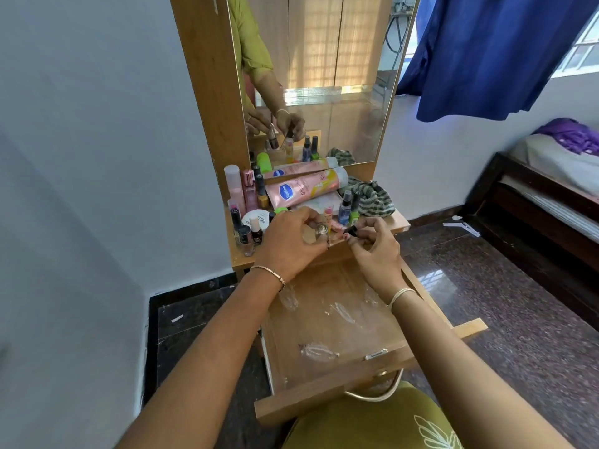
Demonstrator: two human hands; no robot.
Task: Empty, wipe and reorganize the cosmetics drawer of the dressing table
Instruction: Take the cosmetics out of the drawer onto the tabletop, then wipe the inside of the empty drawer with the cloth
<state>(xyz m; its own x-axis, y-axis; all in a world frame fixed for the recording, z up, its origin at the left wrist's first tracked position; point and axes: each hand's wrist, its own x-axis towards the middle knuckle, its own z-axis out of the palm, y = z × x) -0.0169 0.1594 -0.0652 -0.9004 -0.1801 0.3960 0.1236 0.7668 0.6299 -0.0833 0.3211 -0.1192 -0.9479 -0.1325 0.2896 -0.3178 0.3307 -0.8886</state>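
Observation:
The wooden drawer (327, 380) is pulled out below my arms, and its bottom holds only a clear plastic liner. At the front edge of the tabletop, my left hand (288, 244) grips a small clear glass bottle (321, 230). Just to its right, my right hand (376, 251) pinches a small black cap (351, 230). Behind my hands the cosmetics stand on the dressing table top (400, 222): a pink lotion tube (304, 189), nail polish bottles (251, 236), a white cream jar (256, 219) and small spray bottles (350, 207).
A striped green cloth (372, 197) lies bunched at the table's back right. The mirror (317, 76) rises behind the table. A white wall stands close on the left, a dark bed frame (531, 202) on the right, with polished granite floor between.

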